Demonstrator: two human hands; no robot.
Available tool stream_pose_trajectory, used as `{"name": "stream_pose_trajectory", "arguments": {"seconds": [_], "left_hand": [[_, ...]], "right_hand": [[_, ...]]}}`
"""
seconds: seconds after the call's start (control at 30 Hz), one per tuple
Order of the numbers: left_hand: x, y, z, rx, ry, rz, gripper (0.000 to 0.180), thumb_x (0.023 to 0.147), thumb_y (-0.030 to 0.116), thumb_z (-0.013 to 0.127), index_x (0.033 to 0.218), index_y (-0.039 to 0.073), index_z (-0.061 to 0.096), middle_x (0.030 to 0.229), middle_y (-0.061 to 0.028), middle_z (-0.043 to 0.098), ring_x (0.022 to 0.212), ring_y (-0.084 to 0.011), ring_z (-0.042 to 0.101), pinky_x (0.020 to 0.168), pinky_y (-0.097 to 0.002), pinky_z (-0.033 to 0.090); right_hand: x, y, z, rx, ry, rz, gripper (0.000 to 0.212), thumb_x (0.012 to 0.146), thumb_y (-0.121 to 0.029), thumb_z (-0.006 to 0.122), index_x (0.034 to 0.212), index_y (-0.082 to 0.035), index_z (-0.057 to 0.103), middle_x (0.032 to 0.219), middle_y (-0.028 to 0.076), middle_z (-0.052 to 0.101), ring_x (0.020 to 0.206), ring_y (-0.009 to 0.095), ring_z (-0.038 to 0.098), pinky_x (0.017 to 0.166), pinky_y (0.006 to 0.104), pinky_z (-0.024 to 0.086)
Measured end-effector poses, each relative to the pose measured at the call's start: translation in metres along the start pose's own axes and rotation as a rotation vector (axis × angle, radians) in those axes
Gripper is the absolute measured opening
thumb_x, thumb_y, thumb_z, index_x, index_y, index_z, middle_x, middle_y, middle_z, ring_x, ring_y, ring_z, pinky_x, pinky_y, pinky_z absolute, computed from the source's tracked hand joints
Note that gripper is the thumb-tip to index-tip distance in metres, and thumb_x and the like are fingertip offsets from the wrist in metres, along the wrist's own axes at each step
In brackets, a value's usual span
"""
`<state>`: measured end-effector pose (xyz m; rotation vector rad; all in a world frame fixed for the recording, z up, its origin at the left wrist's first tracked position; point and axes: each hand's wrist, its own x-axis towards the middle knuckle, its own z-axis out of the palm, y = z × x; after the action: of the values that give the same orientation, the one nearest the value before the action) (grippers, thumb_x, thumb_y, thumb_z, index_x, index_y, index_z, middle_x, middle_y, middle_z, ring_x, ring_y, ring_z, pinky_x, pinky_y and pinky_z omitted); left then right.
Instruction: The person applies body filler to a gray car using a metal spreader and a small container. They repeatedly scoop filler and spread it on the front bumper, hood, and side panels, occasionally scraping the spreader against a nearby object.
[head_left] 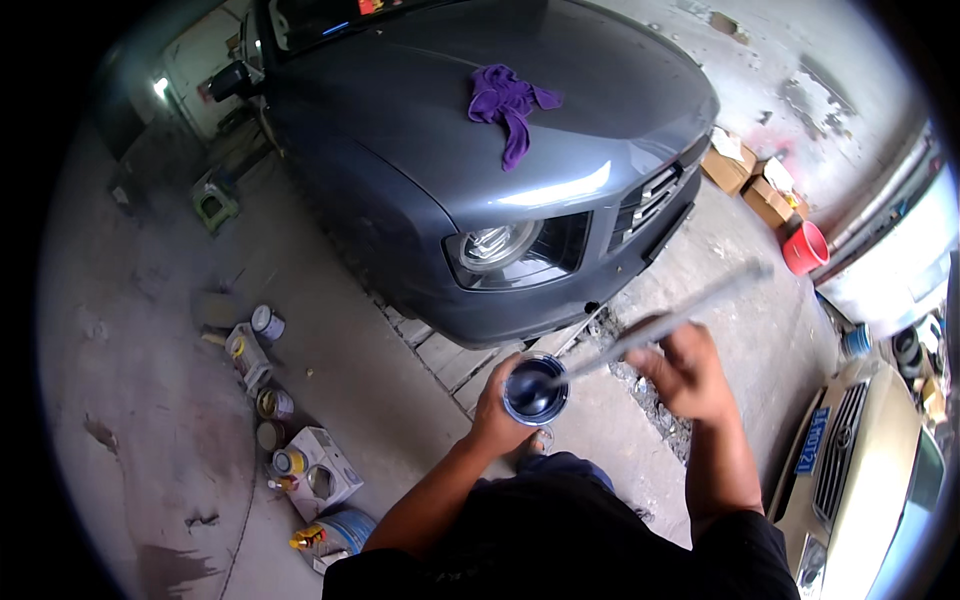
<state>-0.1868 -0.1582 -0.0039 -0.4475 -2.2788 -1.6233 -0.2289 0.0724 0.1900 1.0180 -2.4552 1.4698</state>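
Cup (538, 421), head view: it sits in the left hand (490, 418), low in front of the body, mouth up, the hand wrapped about its left side. Right hand (688, 372): fingers closed round a long grey stick (665, 325), up and to the right of the cup. Hands well apart, linked only by the stick, whose lower end meets the cup's mouth. Stick motion-blurred; depth of its tip unclear.

Progress. Done: dark blue liquid (528, 396) is in the cup. In hand: stirring, judged from the blur and the stick's angle; probably midway. Left: stirring not finished, stick not set aside. Surface looks one dark tone with a pale sheen; evenness of the mix cannot be read.

Surroundings: dark grey car (400, 150) ahead of both hands, purple cloth (503, 98) on its hood; paint can (268, 321) on the floor, left of the left hand; red bucket (806, 250) beyond the right hand.
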Motion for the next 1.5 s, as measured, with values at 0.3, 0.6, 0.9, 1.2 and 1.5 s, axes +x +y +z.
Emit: {"name": "stream_pose_trajectory", "arguments": {"seconds": [0.3, 0.6, 0.9, 1.2, 1.5], "left_hand": [[0.04, -0.001, -0.007, 0.051, 0.226, -0.057, 0.097, 0.063, 0.006, 0.089, 0.141, -0.001, 0.032, 0.129, -0.0202, 0.054, 0.119, -0.0302, 0.056, 0.103, -0.04, 0.044], [0.067, -0.014, -0.03, 0.056, 0.294, -0.085, 0.097, 0.062, 0.007, 0.09, 0.14, -0.001, 0.034, 0.128, -0.0196, 0.056, 0.117, -0.0305, 0.059, 0.1, -0.0394, 0.047], [0.091, -0.053, -0.082, -0.032, 0.123, 0.08, 0.092, 0.063, 0.017, 0.092, 0.137, 0.001, 0.038, 0.123, -0.0196, 0.059, 0.112, -0.0304, 0.061, 0.095, -0.0404, 0.049], [0.106, -0.085, -0.114, -0.115, 0.022, 0.083, 0.095, 0.064, 0.015, 0.091, 0.14, 0.0, 0.035, 0.125, -0.0206, 0.057, 0.117, -0.0321, 0.059, 0.1, -0.0409, 0.046], [0.122, -0.078, -0.113, 0.061, 0.163, -0.013, 0.092, 0.065, 0.013, 0.089, 0.139, 0.0, 0.037, 0.126, -0.0203, 0.055, 0.116, -0.0327, 0.058, 0.1, -0.0406, 0.046]], "right_hand": [[0.053, 0.051, 0.024, -0.015, 0.083, -0.055, 0.019, 0.09, -0.003, 0.063, 0.106, 0.002, 0.056, 0.084, 0.016, 0.067, 0.074, 0.029, 0.069, 0.066, 0.035, 0.053], [0.102, 0.047, 0.056, 0.07, 0.245, -0.167, 0.013, 0.088, -0.004, 0.064, 0.096, 0.002, 0.055, 0.077, 0.015, 0.062, 0.061, 0.029, 0.064, 0.053, 0.034, 0.049], [0.129, 0.033, 0.05, 0.136, -0.172, -0.145, 0.013, 0.092, -0.008, 0.064, 0.1, 0.002, 0.063, 0.094, 0.014, 0.068, 0.087, 0.025, 0.066, 0.078, 0.0354, 0.052], [0.158, 0.025, 0.09, -0.022, -0.111, -0.225, 0.016, 0.088, -0.003, 0.066, 0.103, 0.0, 0.062, 0.088, 0.015, 0.065, 0.081, 0.032, 0.067, 0.07, 0.0374, 0.052], [0.153, 0.057, 0.13, -0.042, 0.28, 0.226, 0.02, 0.096, -0.007, 0.058, 0.111, 0.004, 0.05, 0.088, 0.01, 0.067, 0.076, 0.013, 0.064, 0.069, 0.0271, 0.051]]}}
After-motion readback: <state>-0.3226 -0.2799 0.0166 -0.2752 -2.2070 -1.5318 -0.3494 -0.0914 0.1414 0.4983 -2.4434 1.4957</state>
